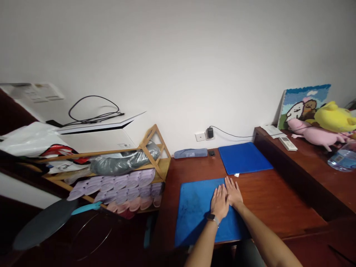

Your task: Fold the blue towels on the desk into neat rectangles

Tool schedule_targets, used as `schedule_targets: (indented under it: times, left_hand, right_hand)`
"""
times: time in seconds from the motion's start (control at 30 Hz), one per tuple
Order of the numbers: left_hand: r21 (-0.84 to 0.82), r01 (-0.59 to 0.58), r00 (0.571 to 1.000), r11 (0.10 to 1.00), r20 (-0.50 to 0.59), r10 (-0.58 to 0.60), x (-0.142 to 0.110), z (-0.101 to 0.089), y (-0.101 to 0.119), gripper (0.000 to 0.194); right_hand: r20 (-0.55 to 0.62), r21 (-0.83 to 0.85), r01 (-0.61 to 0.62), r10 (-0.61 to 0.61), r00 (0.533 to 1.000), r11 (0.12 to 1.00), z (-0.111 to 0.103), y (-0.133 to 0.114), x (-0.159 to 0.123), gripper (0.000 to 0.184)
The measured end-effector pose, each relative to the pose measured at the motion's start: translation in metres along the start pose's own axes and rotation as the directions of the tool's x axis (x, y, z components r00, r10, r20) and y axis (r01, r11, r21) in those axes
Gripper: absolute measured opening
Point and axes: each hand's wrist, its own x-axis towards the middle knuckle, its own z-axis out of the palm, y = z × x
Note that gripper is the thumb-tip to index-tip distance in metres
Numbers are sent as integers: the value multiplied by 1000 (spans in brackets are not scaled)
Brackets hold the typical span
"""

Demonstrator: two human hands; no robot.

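Observation:
A worn blue mat (194, 207) with dark smudges lies on the brown wooden desk, at the edge nearest me. My left hand (220, 202), with a watch (211, 217) on its wrist, rests flat on this mat, fingers stretched forward. Beside it, touching it, my right hand (234, 193) lies flat over the mat's right edge with its fingers extended. Neither hand holds anything. Behind them, a second, brighter blue mat (244, 158) is on the desk near the wall, with a small white tag at its front edge.
A grey-blue pencil case (190, 153) and a small black object (211, 153) lie by the wall. On the left, a wooden rack (164, 168) holds several lilac and pink slippers (119, 182). A raised shelf (308, 157) at right bears plush toys (317, 133), a remote (288, 144) and a bottle (343, 159).

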Motion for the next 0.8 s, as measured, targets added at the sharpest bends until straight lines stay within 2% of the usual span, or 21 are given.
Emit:
schedule_targets:
  times: [0.07,0.17,0.27,0.33,0.4,0.5,0.57,0.7,0.8]
  left_hand:
    - [5,21,999,1000,27,-22,-10,-2,-13,64]
    - [84,147,989,986,9,-149,-44,-24,-70,65]
    - [143,317,948,937,-73,-310,-84,-49,-130,67]
    - [148,368,928,918,-115,-354,-103,-59,-154,68]
    - [143,378,923,915,-134,-360,-111,-63,-162,70]
    - [133,383,921,914,-133,-366,-111,-63,-158,72]
    - [131,385,921,914,-127,-370,-108,-62,-154,73]
    - [141,383,919,913,-164,-360,-106,-56,-154,73]
    - [160,376,920,913,-185,-347,-106,-55,-158,72]
  right_hand:
    - [-4,7,-18,18,1000,1000,1,0,0,67]
    - [6,19,-54,53,999,998,1,-3,0,67]
    - [10,11,-61,61,998,998,-1,-6,-1,68]
    - [12,2,-64,64,998,998,-4,-7,-1,67]
    - [31,-6,-66,66,997,998,-10,-8,0,67]
    - [97,-2,-76,76,992,997,-22,-9,-2,68]
    - [76,1,-68,68,995,998,-25,-8,-13,69]
    - [-88,-20,14,-16,996,1000,-15,-4,-61,68]
    - [-67,-24,23,-25,997,999,-2,-3,-97,70]
